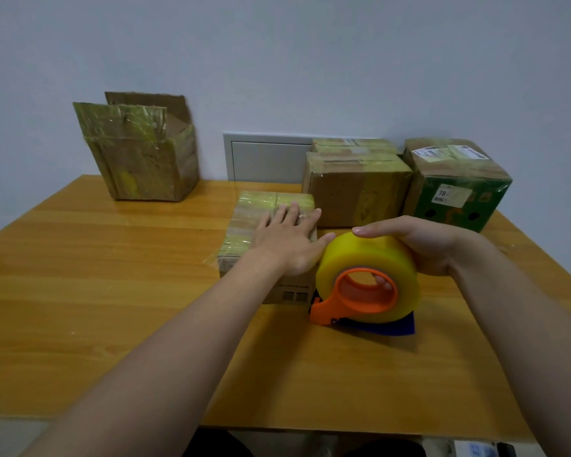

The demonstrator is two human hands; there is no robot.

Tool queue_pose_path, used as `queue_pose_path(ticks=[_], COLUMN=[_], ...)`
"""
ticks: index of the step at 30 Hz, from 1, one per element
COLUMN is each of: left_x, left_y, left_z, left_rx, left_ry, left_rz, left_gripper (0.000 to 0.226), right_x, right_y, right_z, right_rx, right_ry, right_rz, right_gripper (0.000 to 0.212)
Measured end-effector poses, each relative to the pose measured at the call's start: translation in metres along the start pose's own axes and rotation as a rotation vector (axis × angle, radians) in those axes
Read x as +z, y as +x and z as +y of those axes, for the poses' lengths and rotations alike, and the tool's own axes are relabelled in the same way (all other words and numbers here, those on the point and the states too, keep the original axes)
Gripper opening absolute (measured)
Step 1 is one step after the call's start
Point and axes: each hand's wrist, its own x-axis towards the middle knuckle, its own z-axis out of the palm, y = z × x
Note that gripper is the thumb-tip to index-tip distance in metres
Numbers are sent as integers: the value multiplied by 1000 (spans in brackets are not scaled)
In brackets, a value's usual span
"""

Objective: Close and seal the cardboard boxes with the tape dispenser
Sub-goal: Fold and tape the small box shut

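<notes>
A small cardboard box point(244, 225) lies closed in the middle of the table, its top covered with yellowish tape. My left hand point(287, 235) rests flat on that top with straight fingers. Just right of the box, my right hand point(419, 245) grips the tape dispenser point(366, 285), a big yellow tape roll on an orange frame with a blue blade guard. Its thumb lies over the roll and a fingertip shows through the orange core. The dispenser's front end sits against the box's near right corner.
An open, tape-wrapped box point(142, 159) stands at the table's back left with flaps up. Taped brown boxes point(356, 189) and a green box point(455, 189) stand at the back right. A grey wall panel point(264, 159) is behind. The wooden table point(96, 291) stretches left.
</notes>
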Motion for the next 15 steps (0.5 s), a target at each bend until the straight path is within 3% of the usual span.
queue_pose_path(ticks=[15], left_x=[2], left_y=[3], left_z=[-6], left_rx=[21], left_ry=[21], left_rz=[-7], left_gripper=[70], right_x=[-10], right_y=[-7], right_z=[-10], right_rx=[23], right_ry=[-8], right_rz=[54], right_gripper=[62])
